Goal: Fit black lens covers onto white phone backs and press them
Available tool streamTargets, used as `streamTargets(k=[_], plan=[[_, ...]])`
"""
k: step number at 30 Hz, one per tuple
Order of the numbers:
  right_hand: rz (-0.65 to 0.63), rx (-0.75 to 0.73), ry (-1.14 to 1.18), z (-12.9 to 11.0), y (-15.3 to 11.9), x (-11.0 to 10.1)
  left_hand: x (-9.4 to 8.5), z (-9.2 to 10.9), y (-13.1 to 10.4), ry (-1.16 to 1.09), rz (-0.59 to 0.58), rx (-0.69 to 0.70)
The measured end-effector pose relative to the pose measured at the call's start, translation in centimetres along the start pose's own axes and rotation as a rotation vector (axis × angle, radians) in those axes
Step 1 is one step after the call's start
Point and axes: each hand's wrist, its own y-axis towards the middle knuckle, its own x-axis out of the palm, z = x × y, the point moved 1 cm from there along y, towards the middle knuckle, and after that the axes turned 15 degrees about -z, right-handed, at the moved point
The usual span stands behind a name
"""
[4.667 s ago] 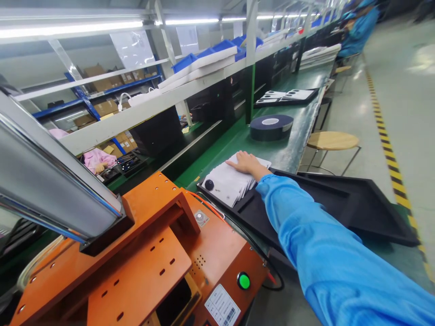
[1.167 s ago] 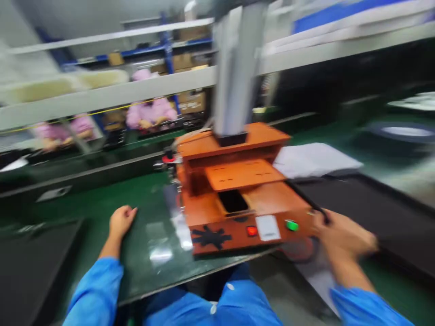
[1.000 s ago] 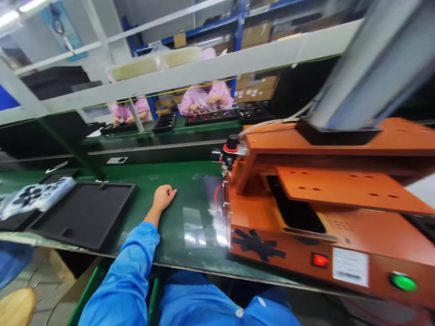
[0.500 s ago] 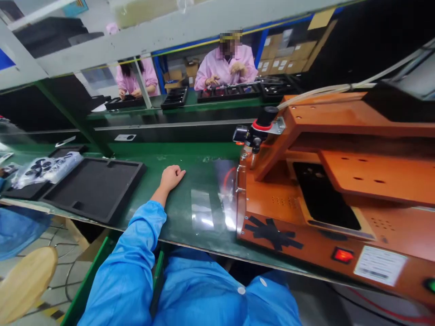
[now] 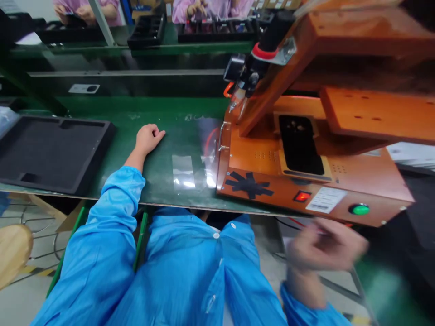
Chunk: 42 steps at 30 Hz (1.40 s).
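Note:
My left hand (image 5: 148, 138) rests on the green tabletop (image 5: 159, 181), its fingers curled in and the thumb lying forward; I see nothing in it. To its right lies a clear rectangular sheet (image 5: 183, 173). My right hand (image 5: 322, 246), smeared by motion, is in the air below the front edge of an orange machine (image 5: 261, 165), near the machine's green button (image 5: 359, 209). Its fingers look bent, but the blur hides whether it holds anything. A black phone-shaped panel (image 5: 301, 145) lies in a frame on the machine's bed, partly beneath an orange plate (image 5: 380, 111).
A black foam tray (image 5: 44, 149) stands at the left. The machine carries a pressure gauge and regulator (image 5: 251, 68), a lit red switch (image 5: 302, 196) and a white label (image 5: 326, 199). Co-workers in pink sit beyond the back ledge. A wooden stool (image 5: 13, 253) is at the lower left.
The view has tilted down and shifted right, bringing the machine's right end into sight. My right hand has come into view. My left hand stays on the tabletop in the same pose.

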Motion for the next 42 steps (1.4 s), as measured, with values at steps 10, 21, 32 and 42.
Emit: streamTargets(k=[10, 21, 32, 42], plan=[[-0.716, -0.248, 0.553, -11.4, 0.2, 8.9, 1.9, 5.4, -12.9, -0.149, 0.11, 0.371], [-0.958, -0.345, 0.331, -13.6, 5.4, 12.1, 5.3, 6.6, -16.4, -0.014, -0.07, 0.148], [-1.243, -0.23, 0.123, -15.7, 9.8, 18.0, 5.1, 6.6, -16.6, -0.161, -0.048, 0.17], [-1.133, -0.444, 0.02, -15.0, 9.6, 17.6, 5.4, 6.2, -16.5, -0.147, -0.076, 0.161]])
